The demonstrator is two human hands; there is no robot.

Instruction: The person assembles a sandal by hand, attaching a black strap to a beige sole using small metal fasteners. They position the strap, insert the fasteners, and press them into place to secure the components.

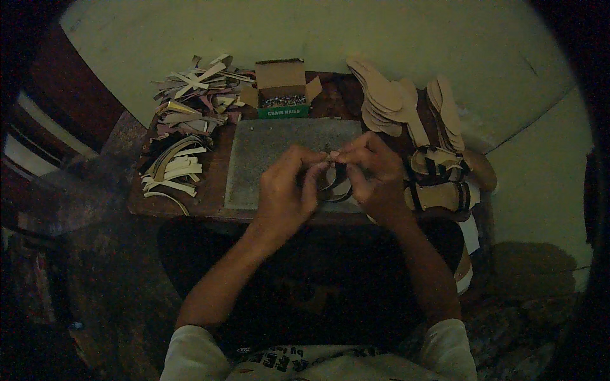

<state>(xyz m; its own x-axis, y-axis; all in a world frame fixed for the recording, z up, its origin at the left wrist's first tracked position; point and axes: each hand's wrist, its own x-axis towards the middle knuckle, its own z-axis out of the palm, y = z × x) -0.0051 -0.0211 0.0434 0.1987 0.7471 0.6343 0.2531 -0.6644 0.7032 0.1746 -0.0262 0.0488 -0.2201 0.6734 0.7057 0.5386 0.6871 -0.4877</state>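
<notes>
Over the grey slab, my left hand and my right hand meet with their fingertips pinched together. Between and below them curves a dark strap with a pale inner side, bent into a loop. Both hands appear to grip this strap near its upper end. My fingers cover the exact spot they pinch, and any small piece there is too dim to make out.
Behind the slab stands an open cardboard box of small shiny nails. Piles of cut strips lie on the left of the wooden table. Stacked tan insoles sit at the back right, above strapped sandals. A wall rises behind.
</notes>
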